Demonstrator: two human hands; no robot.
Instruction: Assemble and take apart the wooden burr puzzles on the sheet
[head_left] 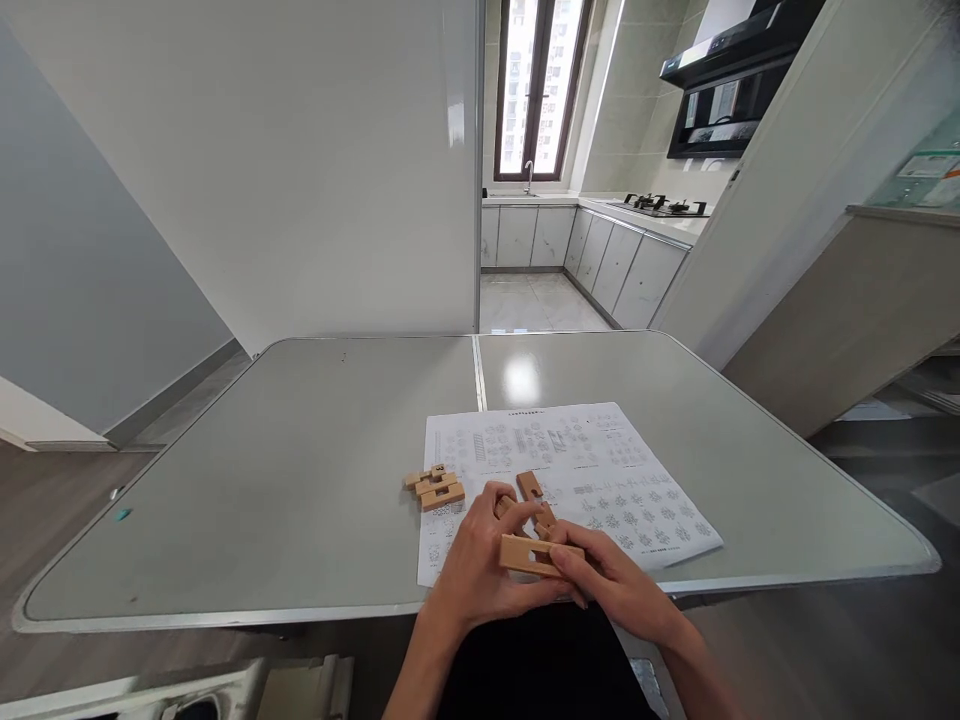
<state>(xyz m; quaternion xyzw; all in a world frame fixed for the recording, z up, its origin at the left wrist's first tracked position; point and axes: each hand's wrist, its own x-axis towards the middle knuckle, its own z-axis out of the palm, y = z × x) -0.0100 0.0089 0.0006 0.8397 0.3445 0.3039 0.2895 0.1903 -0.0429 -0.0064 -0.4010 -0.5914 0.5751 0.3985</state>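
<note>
Both hands meet near the table's front edge over several notched wooden puzzle pieces (525,553) that are fitted partly together. My left hand (480,560) curls its fingers around the left side of the pieces. On the right, my right hand (611,580) pinches the end of the front slotted bar between thumb and fingers. Another notched piece (529,486) sticks up behind the fingers; its lower part is hidden. To the left of my left hand lies a small group of notched wooden pieces (436,488), partly on a printed instruction sheet (600,455).
A grey folding table (300,480) with a metal rim spreads beneath the sheet, with a seam down its middle. A small green bit (123,514) lies at its left. Beyond stand a white sliding panel (337,170) and a kitchen with cabinets (517,235).
</note>
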